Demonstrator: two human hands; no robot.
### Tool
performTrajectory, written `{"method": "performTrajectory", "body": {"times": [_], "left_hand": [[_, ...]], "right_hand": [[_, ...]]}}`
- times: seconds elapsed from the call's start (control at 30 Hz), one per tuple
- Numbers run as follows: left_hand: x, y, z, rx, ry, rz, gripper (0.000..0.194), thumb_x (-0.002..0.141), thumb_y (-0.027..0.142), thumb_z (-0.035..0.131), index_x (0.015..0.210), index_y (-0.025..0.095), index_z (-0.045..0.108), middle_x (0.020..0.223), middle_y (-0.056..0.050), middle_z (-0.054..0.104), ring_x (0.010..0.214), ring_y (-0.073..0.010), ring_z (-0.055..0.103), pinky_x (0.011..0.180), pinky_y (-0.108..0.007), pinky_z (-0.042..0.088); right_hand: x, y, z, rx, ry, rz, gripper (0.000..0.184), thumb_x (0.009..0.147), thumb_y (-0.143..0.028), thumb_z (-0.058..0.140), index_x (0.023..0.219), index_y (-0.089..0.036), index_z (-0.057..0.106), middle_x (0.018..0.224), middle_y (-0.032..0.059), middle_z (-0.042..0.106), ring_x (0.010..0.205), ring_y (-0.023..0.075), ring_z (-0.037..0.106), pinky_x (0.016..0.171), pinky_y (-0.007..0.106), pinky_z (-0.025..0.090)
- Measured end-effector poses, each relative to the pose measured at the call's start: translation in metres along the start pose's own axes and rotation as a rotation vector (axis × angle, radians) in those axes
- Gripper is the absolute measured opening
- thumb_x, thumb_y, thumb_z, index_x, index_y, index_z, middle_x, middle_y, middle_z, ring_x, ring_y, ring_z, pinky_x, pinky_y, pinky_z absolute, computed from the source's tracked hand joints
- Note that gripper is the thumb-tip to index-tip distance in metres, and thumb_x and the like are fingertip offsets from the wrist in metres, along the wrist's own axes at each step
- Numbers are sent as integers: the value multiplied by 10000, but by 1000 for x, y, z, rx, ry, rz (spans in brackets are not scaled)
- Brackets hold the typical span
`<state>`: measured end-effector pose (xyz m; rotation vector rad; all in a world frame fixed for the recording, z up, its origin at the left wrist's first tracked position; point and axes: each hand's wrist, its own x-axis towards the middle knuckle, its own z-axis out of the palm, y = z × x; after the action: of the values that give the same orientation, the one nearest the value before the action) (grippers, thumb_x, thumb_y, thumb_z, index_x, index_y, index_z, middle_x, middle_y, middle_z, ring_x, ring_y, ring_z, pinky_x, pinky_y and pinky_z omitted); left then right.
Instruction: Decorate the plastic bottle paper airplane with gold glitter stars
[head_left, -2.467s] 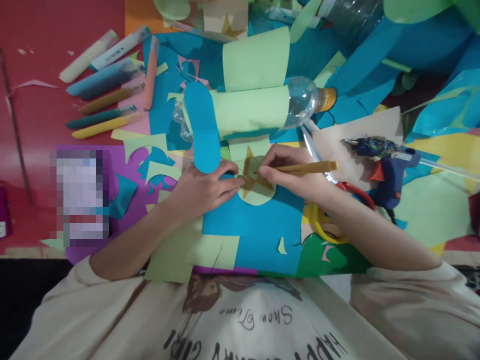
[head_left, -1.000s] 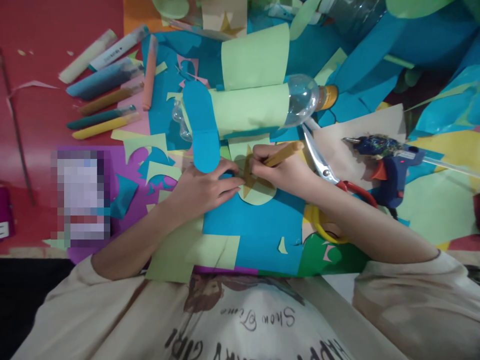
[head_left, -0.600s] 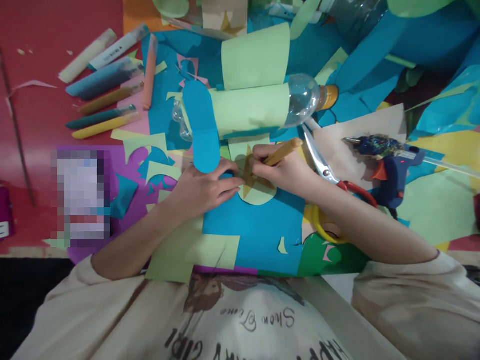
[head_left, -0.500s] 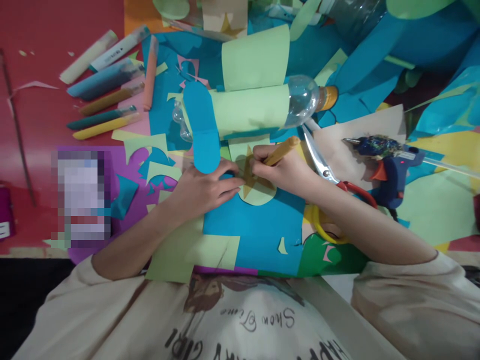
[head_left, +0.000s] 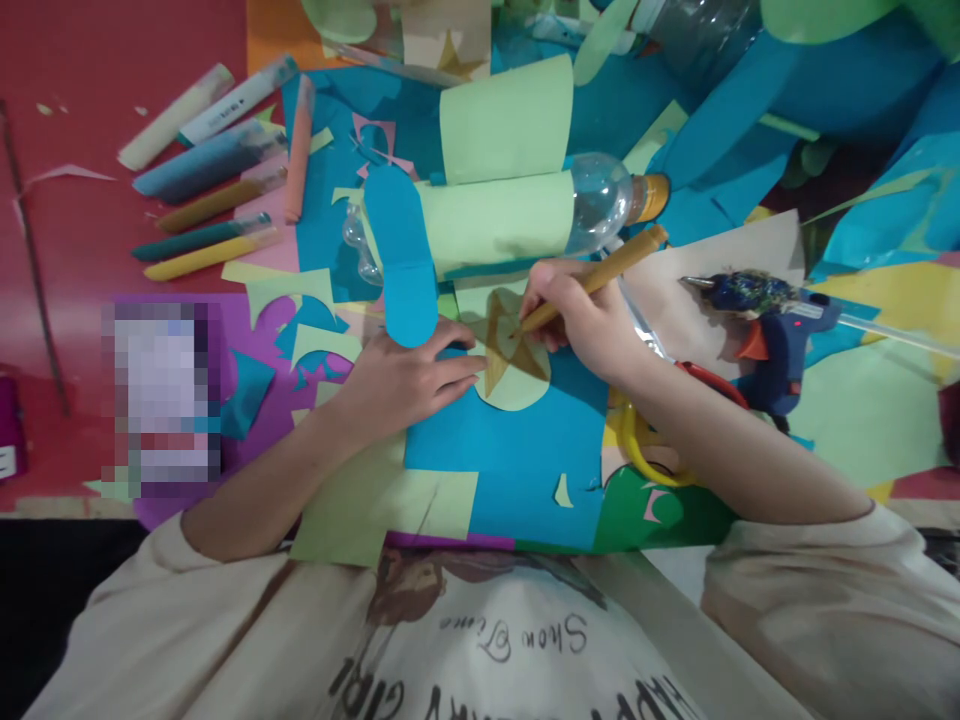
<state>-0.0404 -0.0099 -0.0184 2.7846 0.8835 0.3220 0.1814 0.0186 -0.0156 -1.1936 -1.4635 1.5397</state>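
Observation:
My right hand (head_left: 574,315) is closed round a yellow-brown marker (head_left: 626,262), its tip on or just above a star (head_left: 501,360) coloured in brownish yellow. The star is drawn on a pale green paper piece (head_left: 517,395) with a rounded lower end. My left hand (head_left: 420,378) rests with fingers stretched out, fingertips at the left edge of that piece. A blue rounded paper strip (head_left: 401,250) reaches down over the left hand's knuckles. Beyond the hands lies a plastic bottle (head_left: 600,200) wrapped in pale green paper (head_left: 499,215).
Right of my right arm are scissors (head_left: 709,385) with red and yellow handles and a blue glue gun (head_left: 784,345). Several markers (head_left: 210,160) lie at the upper left. A blurred-out rectangular thing (head_left: 165,390) is at left. Paper scraps (head_left: 300,300) are scattered about.
My right hand has shifted right, and the marker leans further over to the right, uncovering more of the star. My left hand stays almost in place.

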Motion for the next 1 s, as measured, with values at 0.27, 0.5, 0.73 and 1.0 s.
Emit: {"method": "performTrajectory", "body": {"times": [0.27,0.5,0.73,1.0], "left_hand": [[-1,2,3,-3,-20,-54,247,1029,235,467,1081,246,708,1183,-64,693,990,-229,692,878,-419,507],[1,2,0,30,27,-2,263,1034,235,462,987,204,719,1121,-79,710,962,-242,703,805,-400,508],[0,1,2,33,12,-8,289,1043,251,440,994,213,723,1124,-78,705,948,-234,700,791,-390,503],[3,2,0,77,104,45,268,1025,196,478,925,180,726,1060,-70,721,900,-211,708,727,-344,490]], "right_hand": [[1,-3,-4,-161,-140,-107,142,773,-160,631,711,-205,510,654,-30,527,579,95,458,521,239,349],[1,-1,2,-330,-140,-148,343,826,-228,609,563,-209,390,524,-52,435,508,74,365,491,247,264],[1,1,3,-375,-140,-207,325,771,-152,577,570,-223,332,516,-68,377,499,72,305,489,249,240],[2,0,2,-426,-165,-224,330,751,-156,542,562,-229,283,501,-77,312,483,71,269,495,241,239]]}}
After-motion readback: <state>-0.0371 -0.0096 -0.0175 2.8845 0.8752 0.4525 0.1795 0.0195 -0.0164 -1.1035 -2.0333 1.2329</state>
